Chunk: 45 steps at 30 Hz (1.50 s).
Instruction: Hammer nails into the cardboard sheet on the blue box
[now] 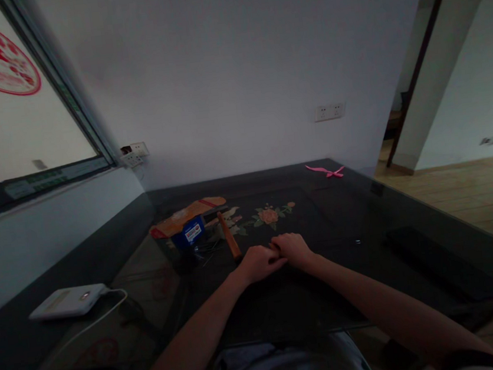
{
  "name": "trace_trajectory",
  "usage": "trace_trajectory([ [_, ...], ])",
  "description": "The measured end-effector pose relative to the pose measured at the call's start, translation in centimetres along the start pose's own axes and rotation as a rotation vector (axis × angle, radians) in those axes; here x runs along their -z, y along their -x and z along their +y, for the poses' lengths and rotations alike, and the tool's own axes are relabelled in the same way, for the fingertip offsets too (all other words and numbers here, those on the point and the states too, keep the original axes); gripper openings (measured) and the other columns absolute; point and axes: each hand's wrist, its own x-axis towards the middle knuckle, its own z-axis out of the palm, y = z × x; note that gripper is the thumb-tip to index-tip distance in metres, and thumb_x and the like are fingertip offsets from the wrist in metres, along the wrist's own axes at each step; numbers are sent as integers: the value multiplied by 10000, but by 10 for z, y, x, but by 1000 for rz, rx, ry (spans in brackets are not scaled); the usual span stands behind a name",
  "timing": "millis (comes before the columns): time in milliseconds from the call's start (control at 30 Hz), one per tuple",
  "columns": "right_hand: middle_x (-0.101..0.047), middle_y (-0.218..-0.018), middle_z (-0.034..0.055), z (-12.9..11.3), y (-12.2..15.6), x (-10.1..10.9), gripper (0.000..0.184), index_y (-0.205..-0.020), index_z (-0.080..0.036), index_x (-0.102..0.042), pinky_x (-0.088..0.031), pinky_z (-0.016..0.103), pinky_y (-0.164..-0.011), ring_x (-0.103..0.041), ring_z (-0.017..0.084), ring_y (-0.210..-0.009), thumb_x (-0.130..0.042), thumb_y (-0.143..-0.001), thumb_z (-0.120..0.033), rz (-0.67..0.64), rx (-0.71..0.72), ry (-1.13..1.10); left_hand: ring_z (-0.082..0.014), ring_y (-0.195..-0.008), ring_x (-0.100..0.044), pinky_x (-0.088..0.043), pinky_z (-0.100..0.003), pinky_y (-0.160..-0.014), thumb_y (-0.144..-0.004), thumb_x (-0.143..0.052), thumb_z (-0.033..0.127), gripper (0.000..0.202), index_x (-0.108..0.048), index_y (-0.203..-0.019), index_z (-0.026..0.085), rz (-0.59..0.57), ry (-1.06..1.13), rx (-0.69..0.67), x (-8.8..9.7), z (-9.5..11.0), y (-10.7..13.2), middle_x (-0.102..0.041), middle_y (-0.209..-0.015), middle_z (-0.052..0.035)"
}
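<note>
My left hand [260, 262] and my right hand [293, 249] meet at the near middle of the dark glossy table [330, 294]. Both have curled fingers, and their fingertips come together. Whatever lies between them, if anything, is too small or hidden to make out. Just left of my left hand is a wooden handle [229, 237], perhaps a hammer's, pointing away from me. Beyond it to the left stands a blue box [190, 234] with a white label. An orange-brown, sole-shaped piece [188, 216] with red ends lies over the box. Thin wire-like bits [209, 252] are scattered beside it.
A white power bank [70, 301] with a white cable [85, 331] lies at the left. At the far right edge is a pink ribbon [327, 172]. A long dark object [442, 260] and a tiny shiny piece [358, 242] lie to the right. A wall [227, 92] closes the far side.
</note>
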Motion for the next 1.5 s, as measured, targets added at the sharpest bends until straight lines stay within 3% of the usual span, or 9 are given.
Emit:
trace_trajectory([
  [200,-686,-904,75,0,4,5,156,-905,-206,-631,-427,285,-658,-640,231,-844,-521,-813,-267,-67,144,26,-97,-532,-499,-279,-212,-515,-797,-462,561,479,-603,-595,150,5,28,102,0,-3,0,-605,-588,-13],
  [433,-687,-912,84,1,4,4,157,-909,-196,-629,-434,287,-672,-639,242,-861,-547,-794,-265,-102,251,35,-94,-532,-486,-258,-222,-508,-819,-441,541,486,-620,-596,148,-33,16,29,-3,-5,0,-609,-592,-14],
  [700,-682,-918,88,1,4,1,160,-902,-184,-621,-438,293,-670,-637,244,-868,-498,-823,-250,-76,272,56,-103,-555,-506,-272,-225,-524,-831,-436,524,472,-646,-630,152,-56,15,26,-2,-4,0,-626,-613,-21],
  [1500,-676,-943,101,-2,6,6,182,-943,-172,-610,-446,294,-684,-636,250,-877,-566,-773,-222,-108,278,86,-126,-590,-560,-293,-232,-527,-846,-433,490,435,-672,-704,155,-70,-5,-15,-4,-5,1,-652,-655,-37],
])
